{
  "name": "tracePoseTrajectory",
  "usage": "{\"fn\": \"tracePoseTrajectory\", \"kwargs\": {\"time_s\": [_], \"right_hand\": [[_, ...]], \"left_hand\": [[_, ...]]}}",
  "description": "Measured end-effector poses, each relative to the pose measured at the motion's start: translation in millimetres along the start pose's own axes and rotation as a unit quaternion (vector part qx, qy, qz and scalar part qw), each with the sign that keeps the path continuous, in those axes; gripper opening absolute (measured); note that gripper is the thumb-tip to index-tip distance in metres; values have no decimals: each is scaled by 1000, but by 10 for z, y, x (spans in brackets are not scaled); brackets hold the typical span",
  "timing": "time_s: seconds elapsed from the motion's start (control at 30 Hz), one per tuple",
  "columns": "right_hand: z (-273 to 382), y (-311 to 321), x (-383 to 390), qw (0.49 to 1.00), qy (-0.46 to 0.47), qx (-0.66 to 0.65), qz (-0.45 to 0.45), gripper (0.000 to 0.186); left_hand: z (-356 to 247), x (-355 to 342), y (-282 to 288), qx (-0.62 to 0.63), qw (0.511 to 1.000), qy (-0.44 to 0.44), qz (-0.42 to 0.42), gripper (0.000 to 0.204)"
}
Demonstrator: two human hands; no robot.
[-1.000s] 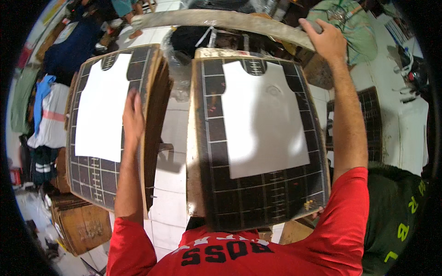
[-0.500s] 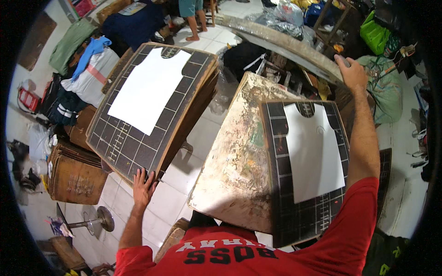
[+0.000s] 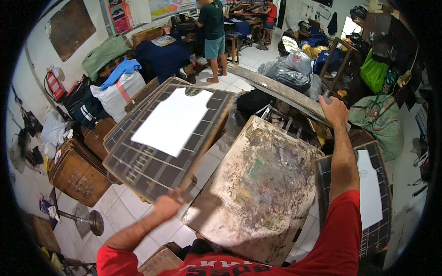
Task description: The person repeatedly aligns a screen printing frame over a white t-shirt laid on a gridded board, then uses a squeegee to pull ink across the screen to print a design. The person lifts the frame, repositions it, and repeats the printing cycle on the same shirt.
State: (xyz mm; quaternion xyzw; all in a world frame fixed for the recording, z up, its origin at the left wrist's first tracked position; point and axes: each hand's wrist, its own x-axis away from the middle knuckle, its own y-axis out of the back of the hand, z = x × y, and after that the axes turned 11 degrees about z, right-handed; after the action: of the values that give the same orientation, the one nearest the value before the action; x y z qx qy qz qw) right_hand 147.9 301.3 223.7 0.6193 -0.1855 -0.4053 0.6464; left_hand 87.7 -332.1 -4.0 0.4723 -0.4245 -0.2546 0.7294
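Note:
My right hand (image 3: 335,112) is closed round the near end of a raised, long grey frame (image 3: 281,87), tilted up at the table's far side. Blurred by motion, my left hand (image 3: 169,204) grips the near corner of a black board (image 3: 138,158) marked with white grid lines. On that board lies a white sleeveless-shaped cloth panel (image 3: 172,120). Between my arms stands a paint-stained table top (image 3: 258,184). To its right, partly behind my right arm, a second gridded board (image 3: 374,237) carries another white panel (image 3: 369,193) with a faint round mark.
Brown boards (image 3: 80,172) lean at the left, with a metal-based stand (image 3: 94,223) nearby. Behind are a white sack (image 3: 113,99) and a fire extinguisher (image 3: 55,83). A person (image 3: 213,27) stands at the back. Bags (image 3: 297,64) and a green sack (image 3: 380,122) line the right.
The right-hand board with its panel has moved right, off the stained table top. The left board has shifted on its stack, with my left hand now at its near corner. The view has tilted up.

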Motion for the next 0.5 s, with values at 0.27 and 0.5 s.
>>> {"fn": "tracePoseTrajectory", "kwargs": {"time_s": [0.27, 0.5], "right_hand": [[2, -69, -20, 1000, -4, -3, -26, 71], [-52, -249, 41, 999, -6, 11, -51, 70]], "left_hand": [[373, 391, -1119, 250, 826, 379, -334, 56], [512, 632, -1998, 417, 672, 581, -192, 52]]}}
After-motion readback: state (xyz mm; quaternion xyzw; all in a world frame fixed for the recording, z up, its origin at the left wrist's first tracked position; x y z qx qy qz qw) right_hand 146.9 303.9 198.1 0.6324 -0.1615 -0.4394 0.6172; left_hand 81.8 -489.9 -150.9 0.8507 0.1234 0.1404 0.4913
